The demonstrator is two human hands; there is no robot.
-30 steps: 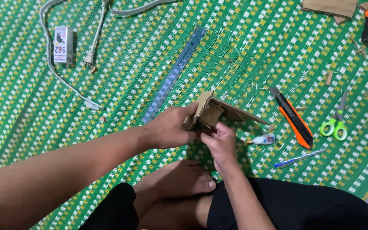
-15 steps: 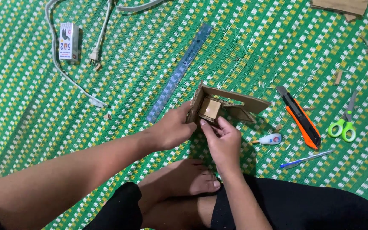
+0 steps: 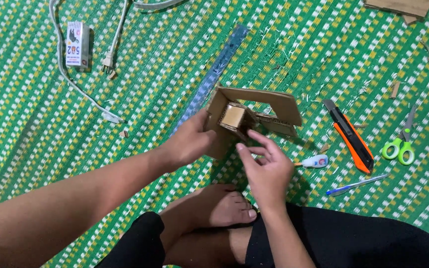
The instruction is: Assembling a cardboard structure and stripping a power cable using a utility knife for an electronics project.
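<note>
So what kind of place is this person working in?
Probably a home floor used as a craft spot. The person sits on a green woven mat, with a utility knife, scissors and a ruler around the cardboard piece that the left hand holds.

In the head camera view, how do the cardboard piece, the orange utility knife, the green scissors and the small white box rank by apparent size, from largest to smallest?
1. cardboard piece, though it is held up nearer the camera
2. orange utility knife
3. green scissors and small white box: they look alike, so I do not rank them
</note>
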